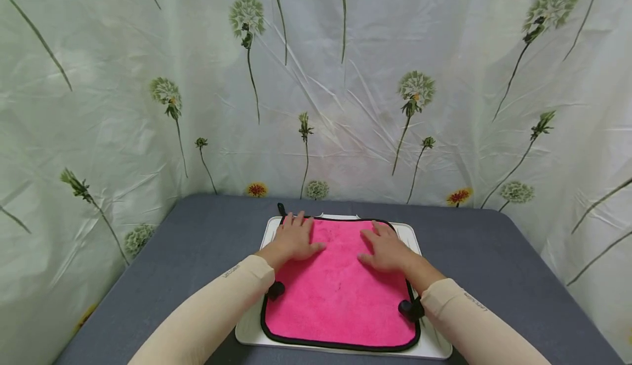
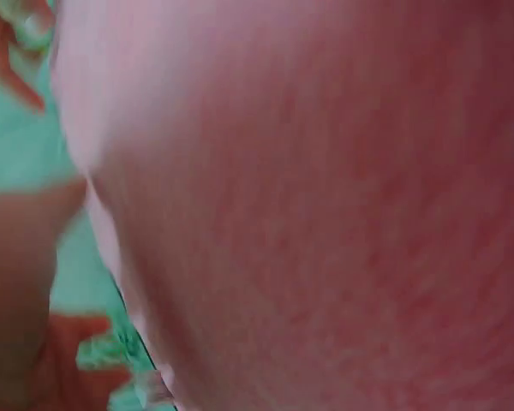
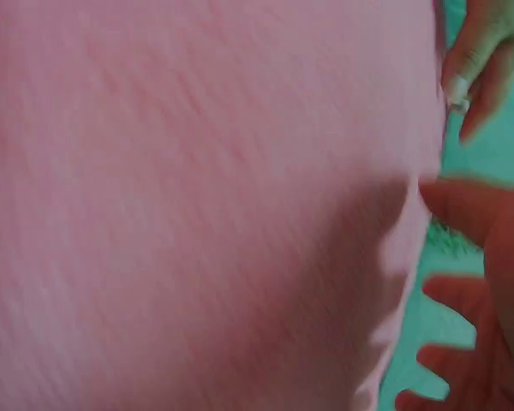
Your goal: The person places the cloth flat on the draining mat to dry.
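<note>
A bright pink cloth [image 1: 340, 293] with a black border lies spread over a white board [image 1: 249, 326]. My left hand [image 1: 294, 239] rests on its upper left part, fingers spread and thumb pointing inward. On the upper right part lies my right hand [image 1: 385, 248], fingers likewise spread. Neither hand grips anything. In the left wrist view the pink cloth [image 2: 325, 214] fills most of the picture, with the left hand [image 2: 26, 282] blurred at the left. The right wrist view shows the cloth [image 3: 197, 188] close up and the right hand [image 3: 484, 282] at the right edge.
A dark grey table [image 1: 207, 244] bears the board. From the cloth's upper left corner sticks out a black tab [image 1: 281, 209]. Behind the table hangs a pale curtain [image 1: 355, 123] printed with dandelions. Beige sleeves [image 1: 212, 304] cover both forearms.
</note>
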The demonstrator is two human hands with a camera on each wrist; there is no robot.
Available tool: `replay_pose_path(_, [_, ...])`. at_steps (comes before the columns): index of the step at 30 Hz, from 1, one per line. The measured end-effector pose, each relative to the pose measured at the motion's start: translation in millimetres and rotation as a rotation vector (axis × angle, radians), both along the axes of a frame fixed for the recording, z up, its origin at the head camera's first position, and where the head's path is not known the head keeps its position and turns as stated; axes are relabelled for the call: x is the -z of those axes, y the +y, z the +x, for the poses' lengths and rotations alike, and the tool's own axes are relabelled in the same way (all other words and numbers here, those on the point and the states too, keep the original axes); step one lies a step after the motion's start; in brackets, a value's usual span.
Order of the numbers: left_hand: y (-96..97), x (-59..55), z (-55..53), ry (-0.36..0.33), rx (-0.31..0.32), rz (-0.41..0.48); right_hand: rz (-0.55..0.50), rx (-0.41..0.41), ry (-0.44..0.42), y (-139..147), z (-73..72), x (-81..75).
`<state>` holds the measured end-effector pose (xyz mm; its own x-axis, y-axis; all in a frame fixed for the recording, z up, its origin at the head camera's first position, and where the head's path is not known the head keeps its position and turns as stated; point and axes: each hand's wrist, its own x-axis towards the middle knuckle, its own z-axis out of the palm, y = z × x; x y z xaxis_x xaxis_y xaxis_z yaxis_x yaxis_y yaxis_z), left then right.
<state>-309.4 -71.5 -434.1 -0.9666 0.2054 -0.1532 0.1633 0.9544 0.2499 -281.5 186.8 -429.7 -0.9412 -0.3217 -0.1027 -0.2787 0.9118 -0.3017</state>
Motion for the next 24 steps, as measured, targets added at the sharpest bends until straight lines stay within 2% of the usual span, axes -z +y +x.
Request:
replay_pose_path(2, [2.9,3.2,1.3,-0.066,0.079,-0.044,0.009,-0.081,-0.063,-3,3.1,1.1])
replay_pose_path(4, [-0.5,5.6,0.8,-0.105,0.118,-0.073,0.013,-0.116,-0.111,-1,4.8,2.3])
replay_pose_path(7, [-14.6,6.2,-2.2,-0.122,0.129,-0.112,0.000,-0.123,-0.160,10,5.8,1.3])
replay_pose_path(11, [-36.4,2.2,-3.6,-0.158,0.147,-0.126,-0.012,-0.089,-0.197,30,4.0,1.3])
replay_pose_path(16, [-56.8,1.5,-1.7,-0.174,0.144,-0.099,-0.020,-0.067,-0.194,53,-0.6,2.4])
replay_pose_path(19, [-65.0,3.7,-1.3,-0.176,0.132,-0.083,-0.020,-0.082,-0.184,62,-1.9,3.2])
replay_pose_path(24, [-74.7,6.8,-1.9,-0.178,0.117,-0.064,-0.088,-0.130,-0.140,77,-3.2,6.1])
